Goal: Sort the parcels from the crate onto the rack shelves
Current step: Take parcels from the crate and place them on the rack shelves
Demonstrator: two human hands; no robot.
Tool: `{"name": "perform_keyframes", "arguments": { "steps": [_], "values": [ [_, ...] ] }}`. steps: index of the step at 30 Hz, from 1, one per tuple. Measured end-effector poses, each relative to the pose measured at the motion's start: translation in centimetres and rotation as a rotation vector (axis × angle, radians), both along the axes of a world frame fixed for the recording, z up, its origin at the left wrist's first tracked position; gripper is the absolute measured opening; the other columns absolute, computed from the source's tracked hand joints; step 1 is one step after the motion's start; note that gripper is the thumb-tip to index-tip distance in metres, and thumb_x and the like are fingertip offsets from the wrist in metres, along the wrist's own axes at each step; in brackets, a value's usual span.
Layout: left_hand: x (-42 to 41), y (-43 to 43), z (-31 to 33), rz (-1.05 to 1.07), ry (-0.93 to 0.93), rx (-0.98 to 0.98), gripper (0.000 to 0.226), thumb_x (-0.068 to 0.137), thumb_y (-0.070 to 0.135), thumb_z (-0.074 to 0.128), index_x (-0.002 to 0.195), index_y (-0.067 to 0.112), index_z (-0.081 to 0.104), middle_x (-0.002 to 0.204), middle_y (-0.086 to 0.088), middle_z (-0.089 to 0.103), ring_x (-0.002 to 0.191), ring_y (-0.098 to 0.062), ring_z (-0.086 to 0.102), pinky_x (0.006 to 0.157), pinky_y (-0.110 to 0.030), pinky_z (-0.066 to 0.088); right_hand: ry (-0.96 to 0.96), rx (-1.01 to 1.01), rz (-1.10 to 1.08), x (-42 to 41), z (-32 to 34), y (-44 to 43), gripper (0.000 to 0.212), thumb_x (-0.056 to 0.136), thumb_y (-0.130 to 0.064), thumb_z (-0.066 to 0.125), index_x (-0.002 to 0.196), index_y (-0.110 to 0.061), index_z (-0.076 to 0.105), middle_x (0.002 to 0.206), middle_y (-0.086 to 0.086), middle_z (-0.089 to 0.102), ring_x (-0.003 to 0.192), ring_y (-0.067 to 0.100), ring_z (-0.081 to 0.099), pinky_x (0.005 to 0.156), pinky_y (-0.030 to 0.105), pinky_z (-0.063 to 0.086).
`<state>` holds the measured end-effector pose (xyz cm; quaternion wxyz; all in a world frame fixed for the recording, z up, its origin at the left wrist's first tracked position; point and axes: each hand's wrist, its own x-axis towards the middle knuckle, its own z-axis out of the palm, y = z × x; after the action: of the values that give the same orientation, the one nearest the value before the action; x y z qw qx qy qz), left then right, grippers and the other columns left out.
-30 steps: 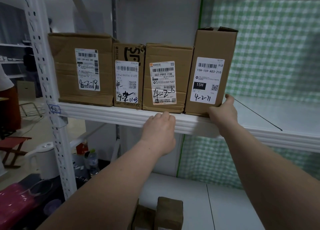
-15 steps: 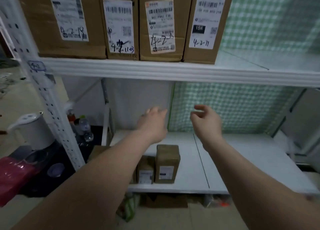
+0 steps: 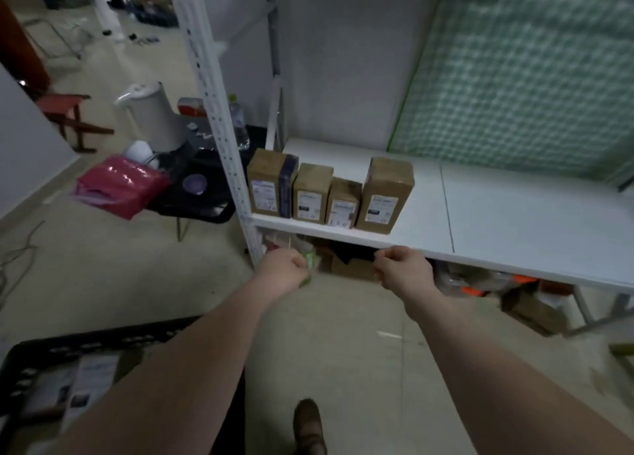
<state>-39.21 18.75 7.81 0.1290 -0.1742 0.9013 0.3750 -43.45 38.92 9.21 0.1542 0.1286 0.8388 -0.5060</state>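
Several small brown parcels [image 3: 386, 195] stand in a row at the left end of the white lower shelf [image 3: 514, 221]. A black crate [image 3: 44, 348] with parcels [image 3: 89, 382] inside sits on the floor at the bottom left. My left hand [image 3: 283, 271] hangs in front of the shelf's left post, fingers curled, holding nothing. My right hand [image 3: 403, 269] hovers just below the shelf's front edge, fingers also curled and empty.
A white perforated rack post [image 3: 219, 111] rises at the left. Beside it stand a white kettle [image 3: 154, 118], a pink bag [image 3: 121, 186] and a black side table [image 3: 199, 197]. Boxes and clutter [image 3: 480, 283] lie under the shelf. My shoe [image 3: 308, 427] is on the floor.
My view has dropped from the upper shelf to the lower shelf and floor. Both hands left the upper shelf, came down and curled; the crate has come into view.
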Motion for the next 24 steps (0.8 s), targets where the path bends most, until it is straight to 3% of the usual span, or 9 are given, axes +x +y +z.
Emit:
{"name": "perform_keyframes", "arguments": {
  "steps": [6, 12, 15, 19, 21, 24],
  "values": [
    [14.2, -2.7, -6.6, 0.083, -0.203, 0.008, 0.012, 0.087, 0.017, 0.058, 0.086, 0.022, 0.068, 0.089, 0.001, 0.067, 0.094, -0.02, 0.064, 0.074, -0.025, 0.047, -0.18, -0.021, 0.095, 9.7, -4.8, 1.1, 0.015, 0.087, -0.006, 0.06, 0.077, -0.015, 0.063, 0.081, 0.011, 0.066, 0.065, 0.019, 0.057, 0.061, 0.03, 0.046],
    [24.1, -5.7, -8.0, 0.179, -0.304, 0.02, 0.019, 0.091, 0.024, 0.058, 0.107, 0.017, 0.066, 0.113, -0.001, 0.062, 0.106, -0.017, 0.057, 0.093, -0.029, 0.046, -0.297, 0.116, 0.196, 15.9, -7.3, 0.9, 0.014, 0.086, -0.004, 0.058, 0.078, -0.014, 0.064, 0.078, 0.01, 0.065, 0.07, 0.024, 0.058, 0.066, 0.035, 0.048],
    [28.0, -8.3, -8.2, 0.297, -0.341, 0.042, 0.026, 0.091, 0.025, 0.059, 0.114, 0.016, 0.065, 0.116, -0.001, 0.062, 0.104, -0.017, 0.058, 0.095, -0.035, 0.048, -0.319, 0.189, 0.294, 18.6, -8.6, -1.7, 0.019, 0.083, -0.008, 0.061, 0.07, -0.021, 0.063, 0.083, 0.01, 0.069, 0.08, 0.028, 0.063, 0.08, 0.042, 0.054],
    [31.5, -12.1, -9.1, 0.415, -0.34, -0.015, 0.029, 0.091, 0.021, 0.058, 0.118, 0.013, 0.064, 0.119, -0.006, 0.062, 0.099, -0.019, 0.059, 0.083, -0.027, 0.048, -0.326, 0.218, 0.399, 21.2, -10.6, -6.4, 0.009, 0.081, -0.012, 0.064, 0.08, -0.021, 0.066, 0.091, 0.01, 0.07, 0.091, 0.029, 0.064, 0.084, 0.041, 0.053],
    [32.9, -14.1, -9.9, 0.483, -0.332, 0.002, 0.036, 0.09, 0.019, 0.057, 0.126, 0.012, 0.058, 0.123, -0.007, 0.059, 0.091, -0.015, 0.057, 0.068, -0.02, 0.042, -0.332, 0.226, 0.43, 22.0, -11.2, -9.1, 0.009, 0.081, -0.013, 0.063, 0.085, -0.02, 0.066, 0.093, 0.01, 0.07, 0.092, 0.03, 0.065, 0.082, 0.039, 0.053],
    [34.7, -17.3, -11.4, 0.486, -0.307, 0.019, 0.035, 0.088, 0.018, 0.06, 0.123, 0.012, 0.06, 0.117, -0.007, 0.063, 0.087, -0.013, 0.054, 0.061, -0.018, 0.04, -0.366, 0.234, 0.458, 23.0, -12.3, -13.4, 0.008, 0.084, -0.015, 0.062, 0.09, -0.018, 0.067, 0.099, 0.012, 0.071, 0.089, 0.027, 0.063, 0.082, 0.038, 0.053]
  ]
}}
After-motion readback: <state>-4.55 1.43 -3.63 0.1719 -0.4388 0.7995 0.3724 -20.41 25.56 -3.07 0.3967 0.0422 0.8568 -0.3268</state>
